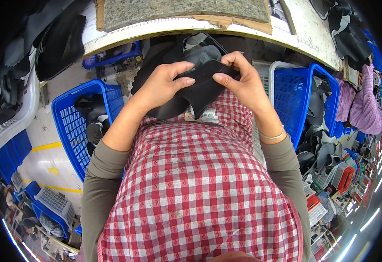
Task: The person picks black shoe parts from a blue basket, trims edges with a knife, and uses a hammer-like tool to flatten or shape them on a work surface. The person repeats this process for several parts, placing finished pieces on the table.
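Above my lap, both hands pinch the upper edge of a black shoe upper piece (199, 83), which looks like leather or coated fabric. My left hand (167, 83) grips it between thumb and fingers on the left, and my right hand (241, 81) does the same on the right, a short span apart. A grey patch of lining (204, 56) shows just behind the held edge. More black pieces (171, 107) lie under it on my lap, over the red-and-white checked apron (191, 183). My fingertips behind the material are partly hidden.
Ahead is a white workbench (156, 32) bearing a stone slab (186, 13). Blue baskets with black pieces stand to the left (75, 126) and right (291, 100). Black pieces lie on the bench's left (62, 43) and right (350, 37) ends.
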`<state>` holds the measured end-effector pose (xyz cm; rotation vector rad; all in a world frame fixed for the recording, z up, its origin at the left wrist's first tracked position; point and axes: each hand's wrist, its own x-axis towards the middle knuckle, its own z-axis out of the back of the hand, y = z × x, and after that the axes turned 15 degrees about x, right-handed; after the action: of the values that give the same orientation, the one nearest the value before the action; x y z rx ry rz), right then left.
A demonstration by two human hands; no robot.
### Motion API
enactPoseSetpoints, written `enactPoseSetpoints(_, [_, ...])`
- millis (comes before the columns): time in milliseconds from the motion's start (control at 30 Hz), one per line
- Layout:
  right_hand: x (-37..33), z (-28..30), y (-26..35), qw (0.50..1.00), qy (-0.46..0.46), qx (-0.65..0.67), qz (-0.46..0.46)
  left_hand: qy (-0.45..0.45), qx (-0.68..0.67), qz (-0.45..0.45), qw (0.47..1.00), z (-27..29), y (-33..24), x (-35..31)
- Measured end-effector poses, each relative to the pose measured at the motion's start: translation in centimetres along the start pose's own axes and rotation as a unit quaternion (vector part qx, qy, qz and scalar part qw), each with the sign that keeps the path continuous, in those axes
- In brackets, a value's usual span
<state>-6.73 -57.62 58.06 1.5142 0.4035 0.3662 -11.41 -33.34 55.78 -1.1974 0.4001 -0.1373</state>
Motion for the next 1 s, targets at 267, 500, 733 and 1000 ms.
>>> enactPoseSetpoints(267, [-0.3,-1.7,-0.1,0.995,-0.044,-0.081,0.022,-0.012,0.103,-0.01,0.995,0.2,1.2,-0.4])
enactPoseSetpoints(500, [-0.4,-1.9,0.5,0.992,-0.072,-0.104,-0.016,-0.035,0.076,-0.049,0.995,0.0,1.1,-1.1])
enactPoseSetpoints(733, [-0.1,-1.6,0.8,0.992,-0.053,-0.111,-0.037,0.064,-0.019,0.004,0.998,1.8,-0.5,0.0])
enactPoseSetpoints(1000, [-0.1,-1.8,0.8,0.991,-0.064,-0.116,-0.009,0.054,0.028,-0.018,0.998,1.9,-1.8,1.3])
